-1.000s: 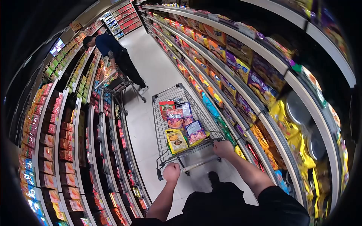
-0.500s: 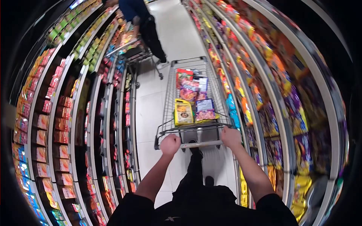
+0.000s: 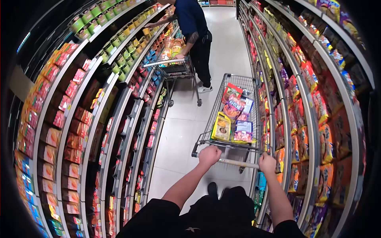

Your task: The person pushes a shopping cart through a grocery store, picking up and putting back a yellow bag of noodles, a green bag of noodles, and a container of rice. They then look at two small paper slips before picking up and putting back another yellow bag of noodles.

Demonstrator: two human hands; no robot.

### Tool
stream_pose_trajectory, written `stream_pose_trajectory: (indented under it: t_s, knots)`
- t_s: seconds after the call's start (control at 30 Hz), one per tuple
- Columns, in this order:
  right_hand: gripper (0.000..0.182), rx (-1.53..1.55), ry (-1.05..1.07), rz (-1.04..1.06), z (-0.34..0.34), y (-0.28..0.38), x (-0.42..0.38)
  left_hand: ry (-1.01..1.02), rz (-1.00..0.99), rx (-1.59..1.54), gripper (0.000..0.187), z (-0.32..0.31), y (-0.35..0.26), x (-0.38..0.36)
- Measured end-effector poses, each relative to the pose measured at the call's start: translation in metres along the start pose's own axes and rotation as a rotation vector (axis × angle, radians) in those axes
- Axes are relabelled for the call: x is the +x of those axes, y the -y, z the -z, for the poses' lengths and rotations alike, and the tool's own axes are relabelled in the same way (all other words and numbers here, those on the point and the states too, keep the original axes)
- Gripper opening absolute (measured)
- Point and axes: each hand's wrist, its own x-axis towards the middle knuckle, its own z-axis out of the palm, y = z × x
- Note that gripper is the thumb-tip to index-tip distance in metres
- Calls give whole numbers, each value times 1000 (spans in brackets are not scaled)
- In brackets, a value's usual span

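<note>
My left hand (image 3: 209, 156) is wrapped round the left part of the push handle (image 3: 240, 163) of a wire shopping cart (image 3: 214, 108). Further right, my right hand (image 3: 267, 163) grips the same bar near its end. Inside the basket, a yellow package (image 3: 221, 127) lies nearest the handle on the left, beside a blue-and-pink packet (image 3: 243, 131). Beyond them are a purple-and-pink snack bag (image 3: 233, 107) and a red packet (image 3: 231, 92), partly overlapping.
Ahead on the left, a person in dark clothes (image 3: 192, 23) reaches toward the shelf, one hand at another loaded cart (image 3: 178, 72). Shelves of boxes and green cups (image 3: 95, 27) line the left side. Bagged snacks (image 3: 326, 143) fill the right shelves, close to my cart.
My cart has shifted right in view, against the right shelves, and its front points more to the right. The person and other cart appear nearer and lower. Both hands stay on the handle.
</note>
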Motion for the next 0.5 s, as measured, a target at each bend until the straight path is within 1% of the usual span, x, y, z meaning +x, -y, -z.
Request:
stream_pose_trajectory:
  t_s: [0.1, 0.13, 0.17, 0.27, 0.37, 0.5]
  knots:
    - [21, 12, -20, -7, 3, 4, 67, 5, 12, -17, 31, -12, -3, 69]
    - [21, 27, 10, -25, 6, 10, 115, -26, 8, 9, 30, -18, -1, 114]
    - [23, 51, 12, -6, 5, 10, 137, -12, 19, 31, 30, -19, -2, 134]
    - [22, 71, -12, -18, 6, 12, 209, -14, 43, 45, 31, -19, -8, 203]
    - [21, 80, -24, 14, 2, 16, 271, -47, 62, 47, 28, -17, -14, 263]
    - [22, 25, 45, 23, 9, 21, 366, -76, 45, 55, 29, -27, -12, 347]
